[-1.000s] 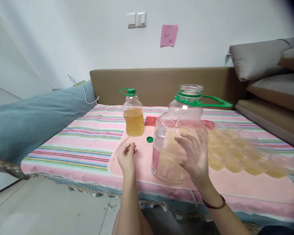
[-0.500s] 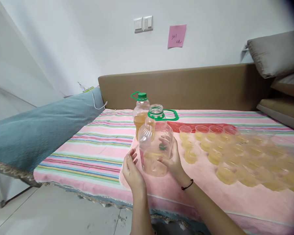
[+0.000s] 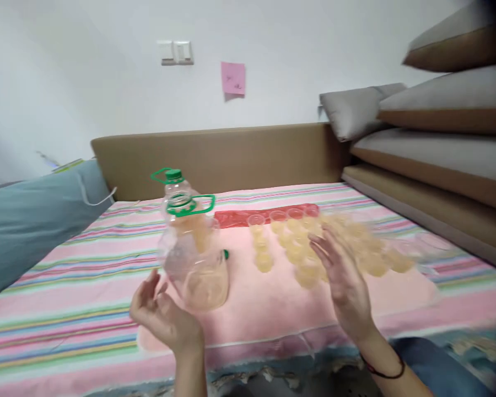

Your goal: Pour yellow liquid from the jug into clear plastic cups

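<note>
Pink towel (image 3: 273, 298) on the striped bedspread (image 3: 66, 309) carries everything; frame is motion-blurred, camera has swung so the scene sits further left than half a second ago. Big change: the open clear jug (image 3: 192, 259) with green neck ring was gripped between both hands half a second ago, now it stands on the towel with the right hand off it, so I'd judge it just set down and released. Capped bottle (image 3: 174, 190) of yellow liquid stands just behind it at 12 o'clock. Rows of small filled cups (image 3: 297, 248) spread from the jug's 3 o'clock, red strip (image 3: 248, 216) behind them. Left hand (image 3: 165, 317) at the jug's 7 o'clock, fingers half curled and loose, at or just beside its base; contact unclear in the blur. Right hand (image 3: 343, 281) open wide, fingers spread, holding nothing, hovering over the near cups. Loose green cap (image 3: 225, 254) peeks at the jug's 3 o'clock edge.
</note>
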`<control>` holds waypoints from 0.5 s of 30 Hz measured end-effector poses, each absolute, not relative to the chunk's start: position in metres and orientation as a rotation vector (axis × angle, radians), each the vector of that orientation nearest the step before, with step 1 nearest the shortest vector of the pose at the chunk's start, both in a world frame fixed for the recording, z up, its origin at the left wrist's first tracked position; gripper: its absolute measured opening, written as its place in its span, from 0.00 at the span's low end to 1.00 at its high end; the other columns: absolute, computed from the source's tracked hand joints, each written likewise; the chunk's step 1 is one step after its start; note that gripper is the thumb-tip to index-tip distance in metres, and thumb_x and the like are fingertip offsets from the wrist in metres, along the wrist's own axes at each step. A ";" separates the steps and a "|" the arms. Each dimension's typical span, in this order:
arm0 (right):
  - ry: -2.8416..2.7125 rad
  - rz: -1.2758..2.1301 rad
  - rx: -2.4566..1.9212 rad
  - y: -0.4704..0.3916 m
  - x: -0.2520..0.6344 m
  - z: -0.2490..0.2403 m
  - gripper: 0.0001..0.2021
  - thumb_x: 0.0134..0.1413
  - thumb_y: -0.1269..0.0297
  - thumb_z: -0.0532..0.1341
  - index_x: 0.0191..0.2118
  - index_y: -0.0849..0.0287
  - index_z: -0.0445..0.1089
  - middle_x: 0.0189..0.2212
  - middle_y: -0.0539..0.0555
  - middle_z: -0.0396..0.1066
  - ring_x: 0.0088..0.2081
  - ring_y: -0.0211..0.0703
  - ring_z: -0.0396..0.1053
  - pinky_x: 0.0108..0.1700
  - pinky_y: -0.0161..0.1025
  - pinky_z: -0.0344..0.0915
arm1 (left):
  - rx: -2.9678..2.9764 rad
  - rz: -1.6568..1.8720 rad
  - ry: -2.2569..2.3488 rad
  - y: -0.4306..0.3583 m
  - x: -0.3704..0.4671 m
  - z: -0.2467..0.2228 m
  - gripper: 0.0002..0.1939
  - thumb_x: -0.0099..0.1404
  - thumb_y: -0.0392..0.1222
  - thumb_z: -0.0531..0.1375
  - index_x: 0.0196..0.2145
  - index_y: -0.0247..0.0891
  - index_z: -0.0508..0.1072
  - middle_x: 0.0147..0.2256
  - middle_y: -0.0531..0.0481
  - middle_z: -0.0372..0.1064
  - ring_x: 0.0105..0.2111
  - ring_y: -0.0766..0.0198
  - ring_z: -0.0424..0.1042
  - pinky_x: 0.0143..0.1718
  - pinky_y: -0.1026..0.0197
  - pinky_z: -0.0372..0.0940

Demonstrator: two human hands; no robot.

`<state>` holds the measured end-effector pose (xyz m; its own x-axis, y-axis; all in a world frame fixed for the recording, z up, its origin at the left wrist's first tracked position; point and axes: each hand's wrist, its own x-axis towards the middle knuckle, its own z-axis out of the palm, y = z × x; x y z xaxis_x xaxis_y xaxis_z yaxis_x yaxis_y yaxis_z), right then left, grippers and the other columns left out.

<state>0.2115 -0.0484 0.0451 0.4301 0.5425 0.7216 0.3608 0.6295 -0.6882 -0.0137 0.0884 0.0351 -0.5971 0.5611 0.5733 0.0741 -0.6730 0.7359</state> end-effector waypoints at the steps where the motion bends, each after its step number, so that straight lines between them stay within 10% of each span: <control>1: -1.098 0.064 -0.966 -0.065 0.233 0.046 0.35 0.54 0.40 0.61 0.64 0.47 0.59 0.67 0.56 0.49 0.63 0.56 0.58 0.66 0.59 0.53 | 1.302 2.398 1.030 0.087 -0.007 0.035 0.20 0.63 0.51 0.57 0.49 0.39 0.64 0.50 0.42 0.67 0.52 0.53 0.69 0.52 0.45 0.64; 11: -0.399 -0.341 -1.534 -0.189 0.450 0.001 0.38 0.52 0.47 0.65 0.63 0.59 0.55 0.59 0.64 0.59 0.59 0.58 0.61 0.61 0.61 0.58 | 2.355 1.850 0.463 0.044 0.065 0.003 0.21 0.59 0.37 0.60 0.51 0.41 0.65 0.49 0.40 0.70 0.54 0.50 0.68 0.56 0.43 0.61; 15: -0.355 -0.186 -1.658 -0.193 0.512 -0.022 0.23 0.60 0.56 0.63 0.58 0.58 0.63 0.55 0.58 0.66 0.53 0.52 0.68 0.54 0.58 0.65 | 2.428 1.724 0.494 0.046 0.079 -0.009 0.23 0.60 0.35 0.59 0.53 0.41 0.65 0.49 0.39 0.70 0.53 0.50 0.69 0.52 0.46 0.64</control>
<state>0.5117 -0.1925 -0.0218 0.9373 0.1215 0.3267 0.3378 -0.0854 -0.9373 0.0787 0.0459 -0.0086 0.2966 0.3327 0.8952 0.1923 -0.9390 0.2853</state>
